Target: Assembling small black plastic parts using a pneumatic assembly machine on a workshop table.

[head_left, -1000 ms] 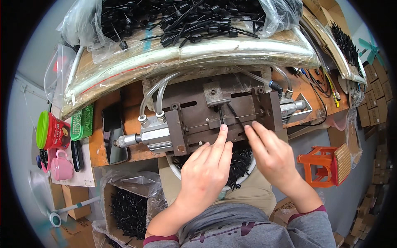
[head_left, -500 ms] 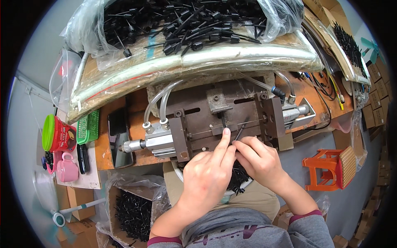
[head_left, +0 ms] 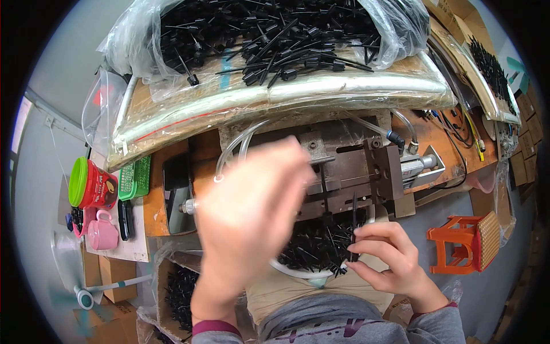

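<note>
My right hand [head_left: 392, 258] pinches a slim black plastic stem piece [head_left: 354, 221] with a thicker lower end, its thin tip pointing up. It is just in front of the dark metal clamping fixture [head_left: 355, 166]. Another thin black stem [head_left: 323, 183] lies in the middle of that fixture, below its centre block [head_left: 317, 150]. My left hand [head_left: 246, 206] is raised over the fixture's left side, smeared by motion, and its fingers cannot be read. It hides the left cylinder's body. A white-rimmed tub [head_left: 312, 275] of similar black pieces sits at my lap.
A plastic-lined tray [head_left: 275, 89] heaped with black stem pieces stands above the fixture. Air hoses [head_left: 407, 123] run to the right cylinder [head_left: 415, 166]. On the left are a phone [head_left: 179, 198], a pink mug [head_left: 103, 232] and a green basket [head_left: 136, 178]. An orange stool [head_left: 458, 246] stands right.
My left hand has swung up and left from the fixture's middle. My right hand has drawn back toward me with the black stem piece, now upright. The view has shifted slightly.
</note>
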The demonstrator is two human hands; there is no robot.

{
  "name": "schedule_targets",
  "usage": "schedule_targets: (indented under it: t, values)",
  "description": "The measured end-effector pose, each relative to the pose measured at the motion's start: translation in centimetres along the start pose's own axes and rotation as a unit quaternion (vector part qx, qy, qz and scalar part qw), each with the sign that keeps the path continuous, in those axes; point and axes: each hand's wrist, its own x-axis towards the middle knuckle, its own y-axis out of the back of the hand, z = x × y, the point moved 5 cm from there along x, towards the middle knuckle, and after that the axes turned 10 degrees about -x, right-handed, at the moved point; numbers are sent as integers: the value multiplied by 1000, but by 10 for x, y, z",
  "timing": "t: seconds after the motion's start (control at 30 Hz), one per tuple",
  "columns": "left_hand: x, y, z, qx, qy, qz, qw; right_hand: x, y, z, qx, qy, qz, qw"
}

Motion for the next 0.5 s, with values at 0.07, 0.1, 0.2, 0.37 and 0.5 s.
schedule_targets:
  t: [0.07,0.1,0.2,0.37,0.5]
  values:
    - [31,15,-22,5,11,91,996,5,0,2,-47,6,22,999]
    - [49,24,-30,39,-16,104,994,11,-1,0,-67,13,33,997]
    - [83,31,-68,40,21,97,994,28,-16,-3,-145,31,-35,988]
    - [113,14,-101,59,132,-6,989,41,-34,-6,-282,68,-66,955]
    - [121,7,-105,44,171,-56,983,46,-32,-6,-311,78,-77,944]
